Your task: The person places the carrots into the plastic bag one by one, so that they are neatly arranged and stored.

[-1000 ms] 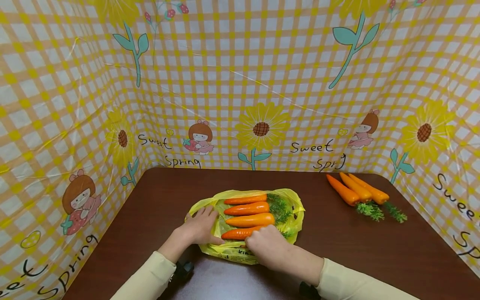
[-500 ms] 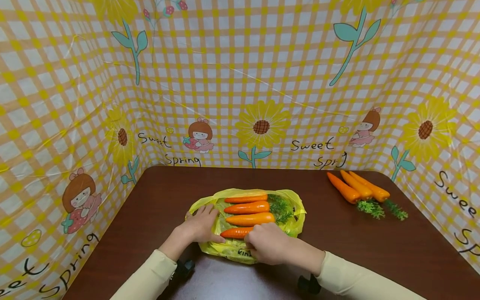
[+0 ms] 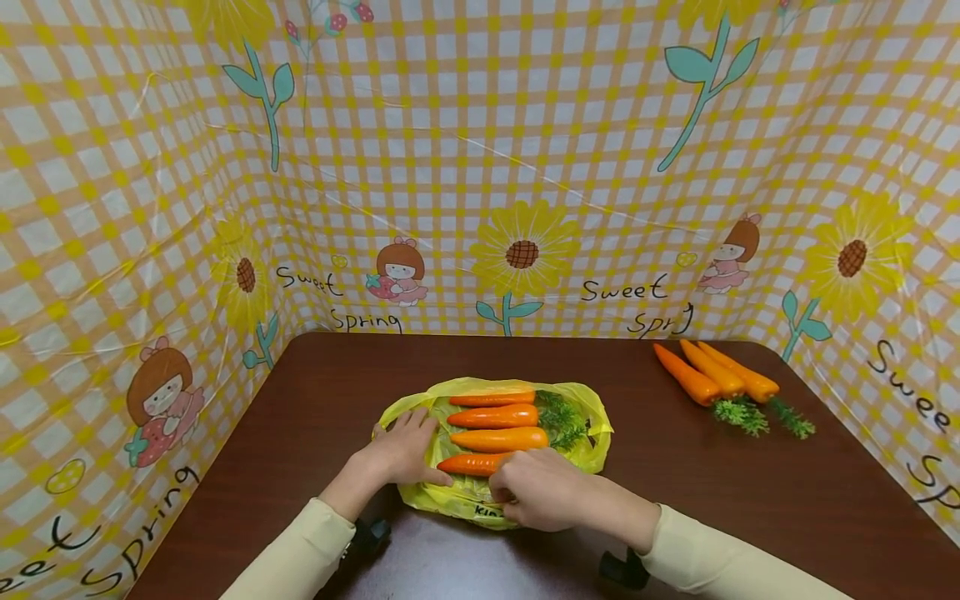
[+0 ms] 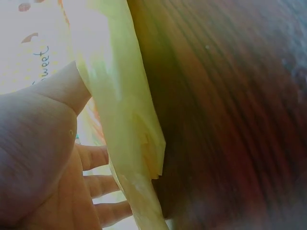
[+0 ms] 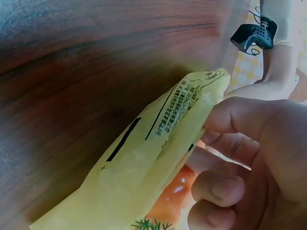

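Note:
A yellow plastic bag (image 3: 420, 497) lies spread on the table with its mouth facing up. Several orange carrots (image 3: 498, 439) with green tops lie side by side inside, tips to the left. At the bag's left end my left hand (image 3: 401, 450) rests with fingers spread; in the left wrist view its straight fingers (image 4: 103, 186) reach past the bag's edge (image 4: 120, 96). My right hand (image 3: 543, 492) pinches the near rim, fingers curled, and covers the thick end of the nearest carrot (image 3: 468, 464). Printed plastic (image 5: 144, 148) runs up to its thumb in the right wrist view.
Three more carrots (image 3: 686, 377) with green tops lie at the table's back right. A checked, sunflower-printed cloth (image 3: 480, 150) walls in the back and both sides of the dark brown table (image 3: 315, 375). Each wrist wears a black device (image 3: 624, 571).
The nearest carrot's tip has shifted slightly left. My right hand has edged a little right along the near rim, and the rim's folds have changed. My left hand stays in place.

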`<act>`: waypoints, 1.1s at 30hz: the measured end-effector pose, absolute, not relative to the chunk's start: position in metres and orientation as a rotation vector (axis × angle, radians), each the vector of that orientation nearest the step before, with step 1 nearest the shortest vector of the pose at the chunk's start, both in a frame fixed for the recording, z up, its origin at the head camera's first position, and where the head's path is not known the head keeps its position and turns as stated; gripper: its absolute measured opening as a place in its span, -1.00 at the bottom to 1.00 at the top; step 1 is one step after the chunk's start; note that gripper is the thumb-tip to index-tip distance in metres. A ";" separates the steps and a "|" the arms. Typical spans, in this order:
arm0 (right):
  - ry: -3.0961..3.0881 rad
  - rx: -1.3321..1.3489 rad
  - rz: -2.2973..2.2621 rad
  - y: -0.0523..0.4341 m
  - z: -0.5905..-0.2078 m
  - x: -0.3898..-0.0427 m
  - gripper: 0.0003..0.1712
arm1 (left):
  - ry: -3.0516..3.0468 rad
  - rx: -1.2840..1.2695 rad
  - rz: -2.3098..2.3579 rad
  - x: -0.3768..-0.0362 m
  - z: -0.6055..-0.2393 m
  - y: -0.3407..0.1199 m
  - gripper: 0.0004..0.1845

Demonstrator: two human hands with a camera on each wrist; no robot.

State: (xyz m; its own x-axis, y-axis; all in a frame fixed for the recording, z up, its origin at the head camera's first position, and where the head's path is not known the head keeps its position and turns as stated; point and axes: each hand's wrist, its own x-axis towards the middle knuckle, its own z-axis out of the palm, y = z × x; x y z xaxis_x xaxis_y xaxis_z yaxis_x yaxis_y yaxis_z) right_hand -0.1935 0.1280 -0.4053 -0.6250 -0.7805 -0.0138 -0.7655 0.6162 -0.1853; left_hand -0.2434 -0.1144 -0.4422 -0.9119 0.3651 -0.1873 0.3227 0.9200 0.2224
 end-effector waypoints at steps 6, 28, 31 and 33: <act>2.700 -1.292 -0.314 0.132 -0.409 -0.195 -0.66 | 2.854 0.519 0.264 -0.243 -0.442 -0.117 0.04; 2.757 -1.128 -0.272 0.132 -0.412 -0.200 -0.85 | 2.835 0.496 0.292 -0.240 -0.439 -0.113 0.07; 2.757 -1.136 -0.287 0.133 -0.411 -0.200 -0.83 | 2.831 0.492 0.289 -0.239 -0.438 -0.113 0.07; 2.764 -1.159 -0.305 0.135 -0.410 -0.200 -0.83 | 2.833 0.495 0.281 -0.238 -0.438 -0.113 0.07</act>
State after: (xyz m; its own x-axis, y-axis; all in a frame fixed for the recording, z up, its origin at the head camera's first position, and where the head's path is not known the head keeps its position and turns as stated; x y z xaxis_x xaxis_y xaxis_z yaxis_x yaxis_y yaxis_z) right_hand -0.1997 0.1345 -0.4099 -0.6969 -0.7160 -0.0400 -0.6901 0.6848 -0.2341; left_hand -0.2378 -0.1134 -0.4377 -0.9106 0.3548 -0.2120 0.3062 0.9236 0.2308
